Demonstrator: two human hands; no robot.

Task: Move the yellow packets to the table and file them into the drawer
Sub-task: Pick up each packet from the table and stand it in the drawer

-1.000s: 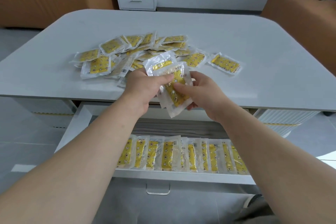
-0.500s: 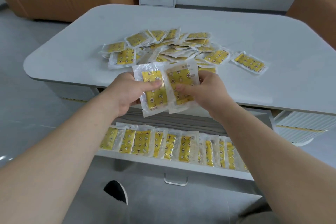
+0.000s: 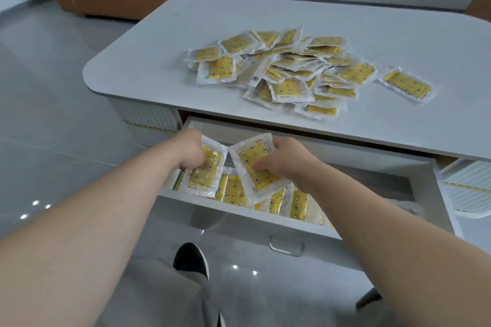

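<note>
You see the yellow packets [image 3: 289, 87] in clear, shiny plastic film, lying on the matt smooth desk [image 3: 239, 21], and the floor [image 3: 53, 119] tiles are glossy.

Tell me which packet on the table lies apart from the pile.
The lone packet at the right of the table, lying flat on its own; the rest there crowd together in the heap.

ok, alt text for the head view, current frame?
Over the open drawer, the left hand holds one yellow packet and the right hand a second packet, above the row of packets filed along its front. A loose pile of packets lies on the table behind.
</note>
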